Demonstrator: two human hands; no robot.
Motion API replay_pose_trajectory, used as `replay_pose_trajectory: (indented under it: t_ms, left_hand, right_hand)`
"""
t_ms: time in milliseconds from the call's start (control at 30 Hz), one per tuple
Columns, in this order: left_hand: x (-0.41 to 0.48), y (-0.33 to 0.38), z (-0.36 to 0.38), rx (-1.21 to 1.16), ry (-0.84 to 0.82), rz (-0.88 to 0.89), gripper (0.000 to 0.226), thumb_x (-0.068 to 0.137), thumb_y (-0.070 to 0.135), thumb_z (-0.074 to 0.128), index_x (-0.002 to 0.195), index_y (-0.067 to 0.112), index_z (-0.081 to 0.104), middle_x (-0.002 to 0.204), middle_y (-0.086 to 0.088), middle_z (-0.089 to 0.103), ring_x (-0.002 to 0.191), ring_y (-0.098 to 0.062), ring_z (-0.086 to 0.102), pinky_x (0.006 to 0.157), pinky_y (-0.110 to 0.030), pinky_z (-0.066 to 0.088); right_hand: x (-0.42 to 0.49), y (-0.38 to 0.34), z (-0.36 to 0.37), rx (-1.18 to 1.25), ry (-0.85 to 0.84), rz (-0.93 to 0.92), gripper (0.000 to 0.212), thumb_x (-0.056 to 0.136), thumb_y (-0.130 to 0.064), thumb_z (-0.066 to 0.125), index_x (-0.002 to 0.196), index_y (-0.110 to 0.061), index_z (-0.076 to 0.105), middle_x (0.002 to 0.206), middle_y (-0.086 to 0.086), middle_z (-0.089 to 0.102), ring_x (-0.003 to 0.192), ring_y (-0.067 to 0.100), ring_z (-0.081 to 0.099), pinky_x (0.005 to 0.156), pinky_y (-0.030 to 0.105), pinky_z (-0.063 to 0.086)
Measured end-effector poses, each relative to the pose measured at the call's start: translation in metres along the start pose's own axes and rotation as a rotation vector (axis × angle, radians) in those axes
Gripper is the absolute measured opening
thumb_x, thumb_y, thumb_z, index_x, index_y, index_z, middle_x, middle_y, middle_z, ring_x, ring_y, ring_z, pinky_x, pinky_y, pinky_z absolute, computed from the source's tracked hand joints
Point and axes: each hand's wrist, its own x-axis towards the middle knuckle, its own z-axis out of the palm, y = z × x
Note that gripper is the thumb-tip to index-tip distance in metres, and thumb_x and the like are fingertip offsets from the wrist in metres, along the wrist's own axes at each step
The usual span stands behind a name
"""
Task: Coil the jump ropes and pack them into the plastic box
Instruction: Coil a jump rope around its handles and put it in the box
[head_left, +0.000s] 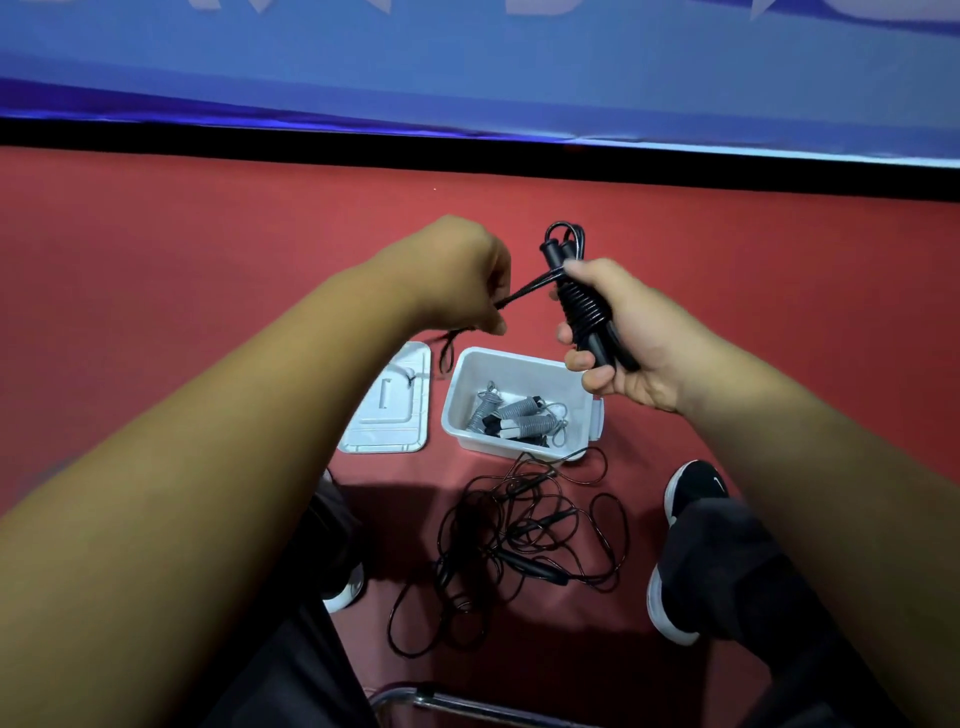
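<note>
My right hand (618, 338) grips a black jump rope (582, 306) by its two handles, with the cord wound in tight turns around them. The loose end of that cord runs left into my left hand (467, 280), which pinches it; a short tail hangs below. Under my hands a white plastic box (467, 389) stands open on the red floor, holding coiled grey jump ropes (511, 415). In front of the box lies a tangle of loose black jump ropes (524, 535).
The box's lid (389, 410) lies flat on the floor left of the box. My two black shoes (691, 493) and dark trouser legs flank the tangle. A chrome chair tube (452, 701) shows at the bottom. A black strip and blue banner run along the far wall.
</note>
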Motion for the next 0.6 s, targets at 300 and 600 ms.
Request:
replay_pose_trajectory:
  t_ms: [300, 600]
  left_hand:
    - [0.003, 0.010, 0.003, -0.548, 0.040, -0.014, 0.012, 0.094, 0.030, 0.078, 0.093, 0.017, 0.076, 0.085, -0.005, 0.079, 0.080, -0.019, 0.077, 0.076, -0.038, 0.065]
    - [0.004, -0.007, 0.001, -0.723, -0.121, 0.163, 0.022, 0.107, 0.019, 0.058, 0.122, 0.020, 0.074, 0.092, -0.004, 0.076, 0.081, -0.014, 0.064, 0.085, -0.029, 0.055]
  right_hand:
    - [0.000, -0.006, -0.010, 0.123, 0.160, -0.059, 0.067, 0.091, -0.084, 0.051, 0.111, -0.021, 0.065, 0.078, 0.004, 0.060, 0.053, 0.017, 0.047, 0.047, 0.022, 0.028]
    - [-0.007, -0.015, -0.020, 0.159, 0.085, -0.067, 0.053, 0.092, -0.079, 0.056, 0.103, -0.028, 0.065, 0.075, 0.001, 0.056, 0.053, 0.015, 0.043, 0.045, 0.020, 0.026]
